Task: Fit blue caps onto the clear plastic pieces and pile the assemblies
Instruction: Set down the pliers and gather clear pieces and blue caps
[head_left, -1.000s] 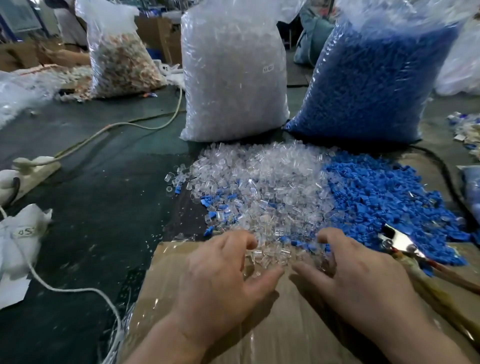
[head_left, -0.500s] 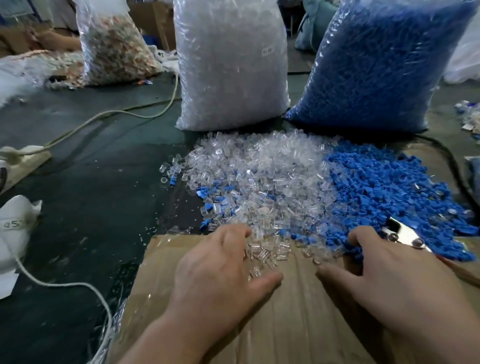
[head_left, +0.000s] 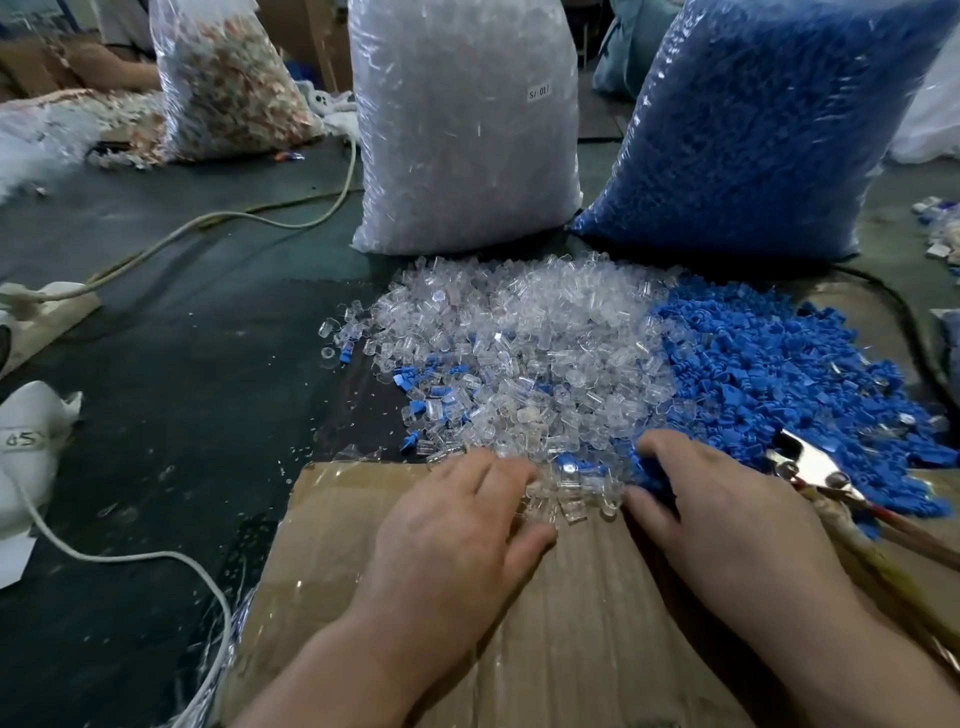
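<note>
At the near edge of the heaps, your left hand curls into the clear pieces and your right hand into the blue caps. Your fingertips are buried, so I cannot tell whether either holds anything. Take one of each, square the cap and press straight. Both are small, hard, glossy plastic, likely slippery on the taped cardboard.
</note>
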